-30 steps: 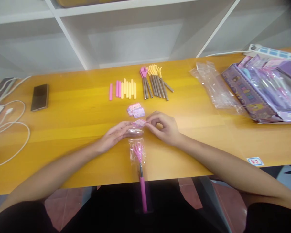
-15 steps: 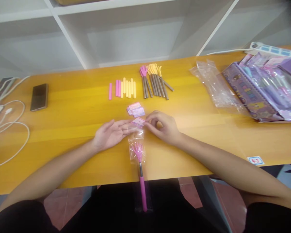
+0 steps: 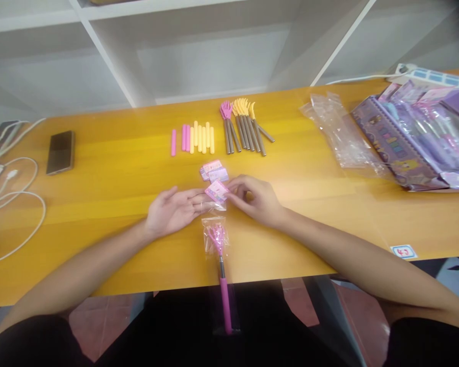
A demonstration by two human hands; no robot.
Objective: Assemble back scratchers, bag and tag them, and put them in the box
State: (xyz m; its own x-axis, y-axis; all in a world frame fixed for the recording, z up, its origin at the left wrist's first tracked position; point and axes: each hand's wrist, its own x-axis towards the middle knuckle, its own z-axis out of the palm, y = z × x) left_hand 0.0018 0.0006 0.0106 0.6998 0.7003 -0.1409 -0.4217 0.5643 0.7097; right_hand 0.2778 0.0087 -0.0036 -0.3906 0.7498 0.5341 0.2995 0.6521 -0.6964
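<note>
Scratcher (image 3: 225, 300), pink and bagged, has its claw over the table (image 3: 130, 188) and its handle jutting past the near edge. Just beyond, the right hand (image 3: 257, 201) pinches a card (image 3: 217, 191) between its fingers. The left hand (image 3: 173, 211) is palm up — fingers released and outstretched, tips at the card's left side, with clear plastic (image 3: 217, 206) just below. Farther on lie piled cards (image 3: 219, 175), then pink and yellow tubes (image 3: 200, 138) beside claw-tipped rods (image 3: 248, 135) — phone (image 3: 60, 152) well left, bags (image 3: 340, 132) and purple box (image 3: 386, 140) right. White shelving (image 3: 214, 61) stands behind.
</note>
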